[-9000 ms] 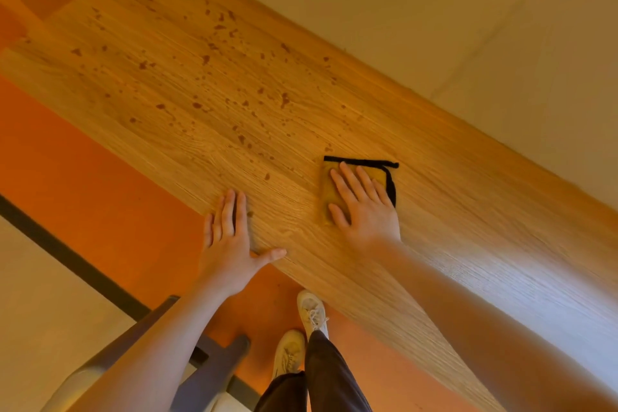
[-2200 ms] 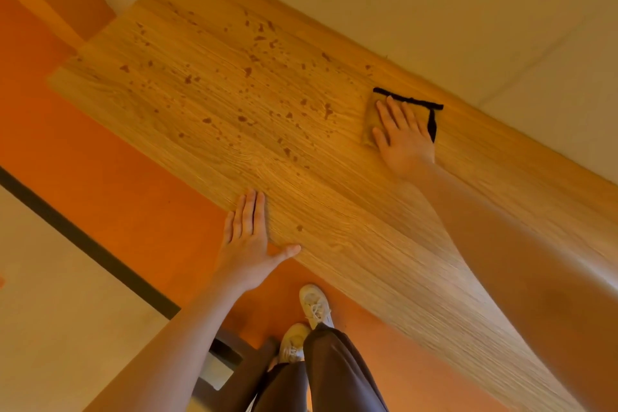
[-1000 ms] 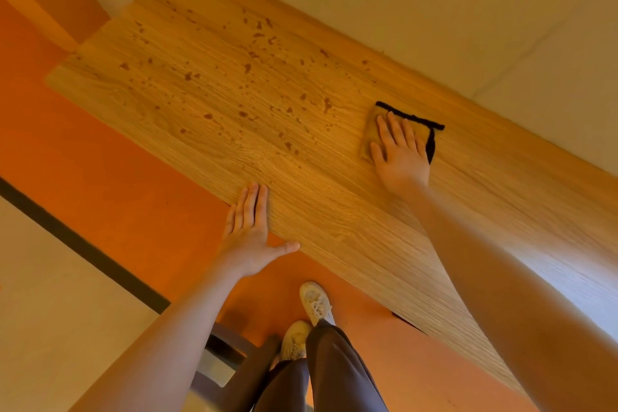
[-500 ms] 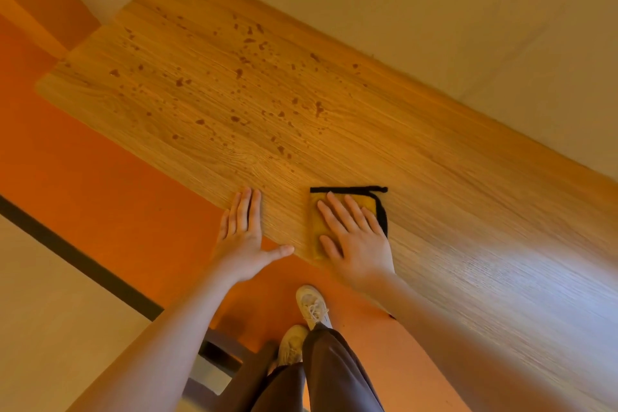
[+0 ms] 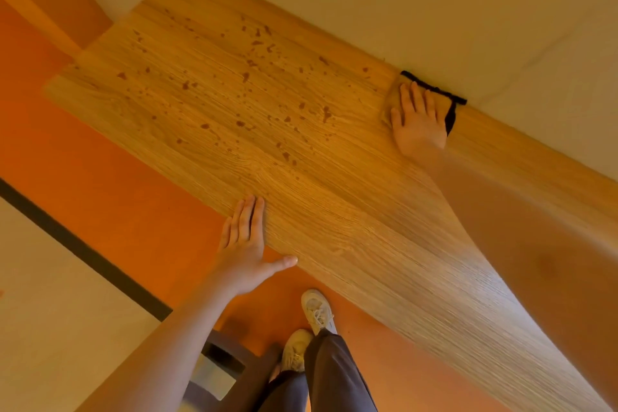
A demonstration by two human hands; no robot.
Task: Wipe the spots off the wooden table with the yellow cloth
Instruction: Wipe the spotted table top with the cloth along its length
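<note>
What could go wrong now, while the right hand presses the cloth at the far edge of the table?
The yellow cloth under the right hand lies at the table's far edge by the wall, so it may slip off behind. Many spots lie well to its left, so this stroke could miss them.

The wooden table lies bare from its centre toward 5 o'clock, with nothing standing on it. The wall closes the far edge from 12 to 3 o'clock. The right hand lies flat on the yellow cloth against that wall at 2 o'clock, its forearm crossing the tabletop toward 4. The left hand rests flat on the near edge at 7 o'clock. Spots lie at 11 o'clock, unblocked.
</note>
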